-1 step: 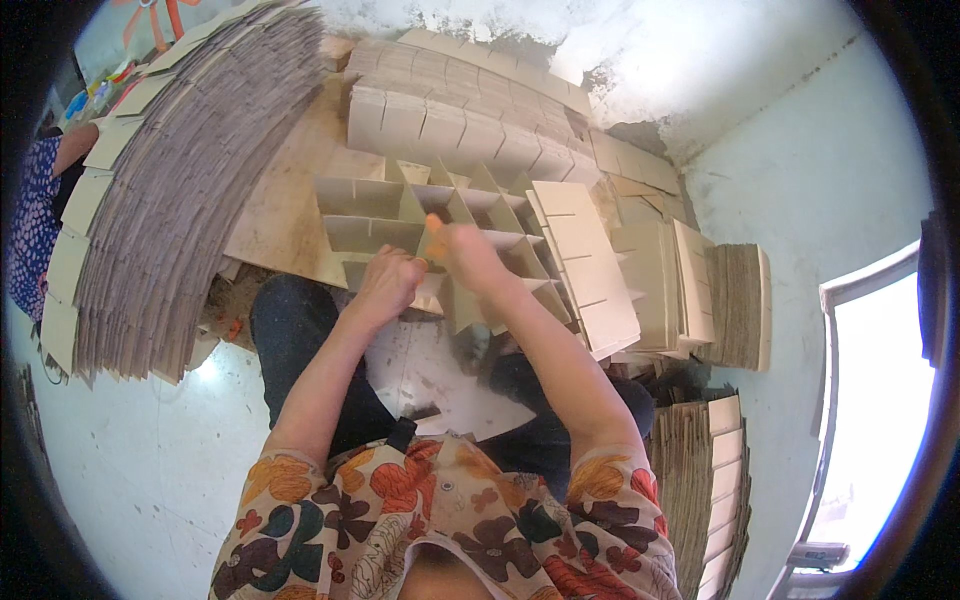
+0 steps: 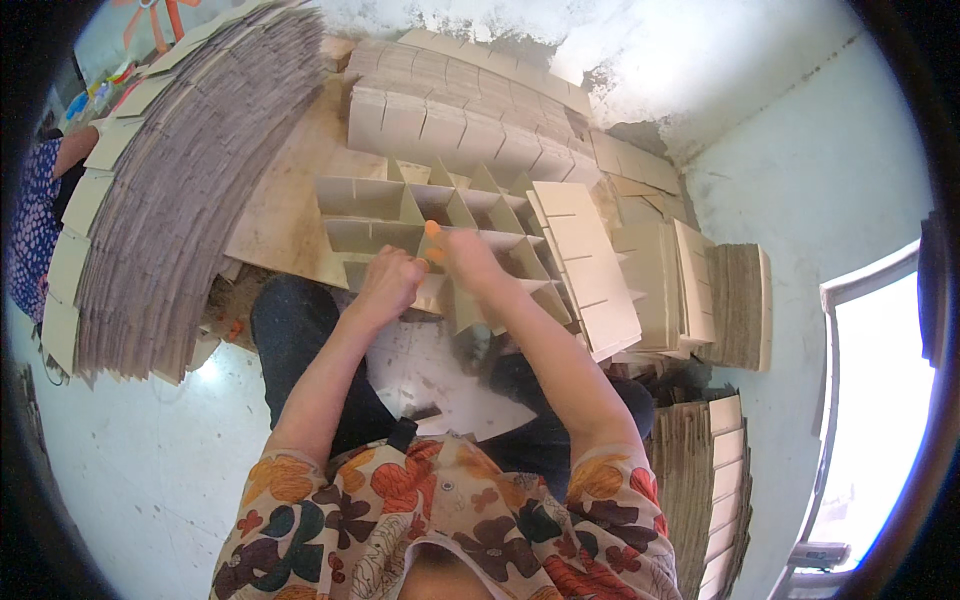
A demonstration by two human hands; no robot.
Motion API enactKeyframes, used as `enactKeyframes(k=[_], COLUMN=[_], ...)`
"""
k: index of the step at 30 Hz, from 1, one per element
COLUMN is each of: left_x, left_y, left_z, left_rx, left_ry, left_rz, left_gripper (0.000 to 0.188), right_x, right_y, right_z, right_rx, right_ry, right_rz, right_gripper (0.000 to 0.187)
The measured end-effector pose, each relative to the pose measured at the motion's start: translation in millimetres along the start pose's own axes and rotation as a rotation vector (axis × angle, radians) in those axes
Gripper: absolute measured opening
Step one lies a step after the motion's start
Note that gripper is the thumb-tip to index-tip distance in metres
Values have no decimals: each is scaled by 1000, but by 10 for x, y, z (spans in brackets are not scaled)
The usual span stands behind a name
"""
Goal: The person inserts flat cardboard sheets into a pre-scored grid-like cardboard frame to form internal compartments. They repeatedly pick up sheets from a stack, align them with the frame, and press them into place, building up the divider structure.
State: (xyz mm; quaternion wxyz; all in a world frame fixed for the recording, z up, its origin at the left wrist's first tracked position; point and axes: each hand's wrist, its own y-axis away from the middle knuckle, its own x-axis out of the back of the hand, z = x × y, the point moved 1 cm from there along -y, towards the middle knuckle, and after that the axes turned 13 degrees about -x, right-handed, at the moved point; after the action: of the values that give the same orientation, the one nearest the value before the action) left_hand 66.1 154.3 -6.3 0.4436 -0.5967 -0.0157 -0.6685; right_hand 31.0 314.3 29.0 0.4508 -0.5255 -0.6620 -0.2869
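A grid of slotted cardboard dividers [image 2: 372, 236] stands on a wooden board in front of me, with several square cells. At its near edge my left hand [image 2: 392, 280] is closed, its fingers pinching a cardboard strip. Close beside it, my right hand [image 2: 468, 260] is closed on a strip of the same grid; orange covers [image 2: 433, 229] sit on its fingertips, and motion blurs it slightly. What lies between the fingers is partly hidden by the hands. Slotted cardboard sheets [image 2: 585, 265] lean tilted against the grid's right side.
A long, tall stack of cardboard strips [image 2: 190, 190] curves along the left, with another person's arm [image 2: 75, 148] behind it. More slotted strips [image 2: 440, 130] stand behind the grid. Further stacks are at the right [image 2: 738, 305] and lower right [image 2: 690, 490]. The wooden board [image 2: 290, 220] lies underneath.
My right hand has shifted very slightly toward me, its orange fingertips a little lower. The left hand and the grid look the same.
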Motion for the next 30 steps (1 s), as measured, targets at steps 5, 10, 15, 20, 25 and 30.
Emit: enactKeyframes(k=[5,10,15,20,25,30], left_x=[88,137,189,180,99,114], left_y=[-55,-18,3,61,33,84], left_z=[57,100,129,101,45,46], left_rx=[57,-21,-23,17,-22,-9], left_ry=[5,29,-28,-40,-47,-61], left_rz=[-161,39,57,-13,13,29], left_gripper=[16,37,43,42,36,27], right_x=[167,762,1173,1323,1271,1622], right_y=[132,400,1054,1393,1506,1404], right_z=[-120,557,1859,2278,2612,1884], right_rx=[-50,-89,-570,-816,-873,-1050], right_ry=[82,169,521,-28,-200,-242], right_rz=[254,653,610,314,302,234], right_gripper=[15,24,59,75,63,50])
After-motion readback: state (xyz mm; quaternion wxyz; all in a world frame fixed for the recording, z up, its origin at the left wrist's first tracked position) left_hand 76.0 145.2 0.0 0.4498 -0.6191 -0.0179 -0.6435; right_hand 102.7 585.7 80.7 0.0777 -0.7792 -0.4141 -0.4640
